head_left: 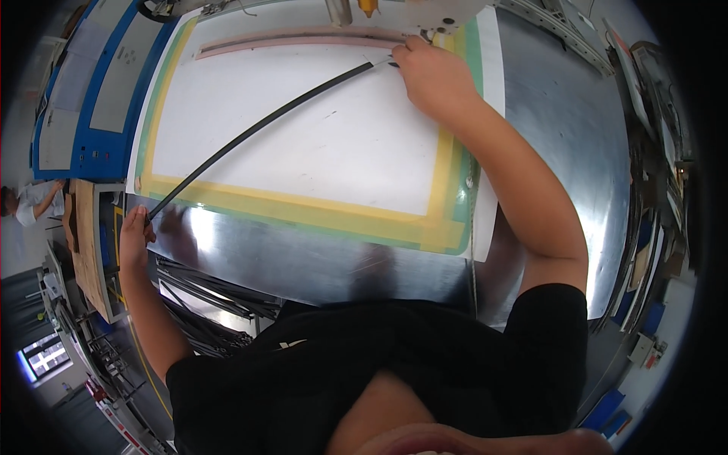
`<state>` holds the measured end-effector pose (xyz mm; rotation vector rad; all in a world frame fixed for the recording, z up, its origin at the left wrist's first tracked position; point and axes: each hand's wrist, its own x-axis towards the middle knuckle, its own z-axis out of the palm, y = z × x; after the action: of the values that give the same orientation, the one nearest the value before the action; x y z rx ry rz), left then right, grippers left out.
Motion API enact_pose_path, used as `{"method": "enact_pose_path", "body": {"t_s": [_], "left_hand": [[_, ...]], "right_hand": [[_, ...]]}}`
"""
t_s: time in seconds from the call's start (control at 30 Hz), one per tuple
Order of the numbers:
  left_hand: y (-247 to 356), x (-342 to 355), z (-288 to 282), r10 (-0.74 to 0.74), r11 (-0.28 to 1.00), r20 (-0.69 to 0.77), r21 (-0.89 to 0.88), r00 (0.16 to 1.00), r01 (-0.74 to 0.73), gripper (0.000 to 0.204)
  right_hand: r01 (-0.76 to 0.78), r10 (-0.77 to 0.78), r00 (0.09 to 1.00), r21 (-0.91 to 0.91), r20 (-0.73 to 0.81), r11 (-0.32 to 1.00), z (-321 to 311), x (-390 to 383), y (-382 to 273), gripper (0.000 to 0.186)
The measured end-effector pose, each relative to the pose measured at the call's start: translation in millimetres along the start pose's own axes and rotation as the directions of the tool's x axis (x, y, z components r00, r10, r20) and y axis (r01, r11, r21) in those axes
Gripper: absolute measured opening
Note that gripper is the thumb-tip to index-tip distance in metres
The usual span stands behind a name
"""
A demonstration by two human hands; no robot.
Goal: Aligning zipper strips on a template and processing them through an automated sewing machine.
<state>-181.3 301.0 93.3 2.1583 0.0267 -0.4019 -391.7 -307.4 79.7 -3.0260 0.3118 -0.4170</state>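
A long, thin black strip (265, 121) bows diagonally over a white sheet on the worktable. Its near end is pinched in my left hand (135, 236), just off the sheet's near-left corner. Toward the far right the strip ends in a thin pale tip (383, 60), which meets the closed fingers of my right hand (432, 76); the exact grip there is partly hidden. A narrow pink-edged slot (303, 39) with a dark line along it runs across the far part of the sheet, its right end beside my right fingers.
Yellow and green tape (303, 208) borders the white sheet (303, 152) on a shiny metal table (561, 106). Machine parts (356, 10) overhang the far edge. Several black strips (201, 318) lie below the near-left edge. A blue cabinet (102, 98) and another person (34, 203) are at left.
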Motion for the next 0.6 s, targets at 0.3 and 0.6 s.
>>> {"method": "enact_pose_path", "body": {"t_s": [0.3, 0.6], "left_hand": [[-13.9, 31.2, 7.9, 0.142, 0.979, -0.171, -0.125, 0.975, -0.164, 0.031], [71.7, 20.1, 157.9, 0.781, 0.467, 0.134, 0.522, 0.610, -0.713, 0.036]], "right_hand": [[-0.126, 0.122, 0.990, 0.058, 0.075, 0.990, -10.4, -10.4, 7.0, 0.021], [-0.234, 0.223, 0.972, 0.230, 0.074, 0.945, -14.9, -82.0, 29.2, 0.029]]}}
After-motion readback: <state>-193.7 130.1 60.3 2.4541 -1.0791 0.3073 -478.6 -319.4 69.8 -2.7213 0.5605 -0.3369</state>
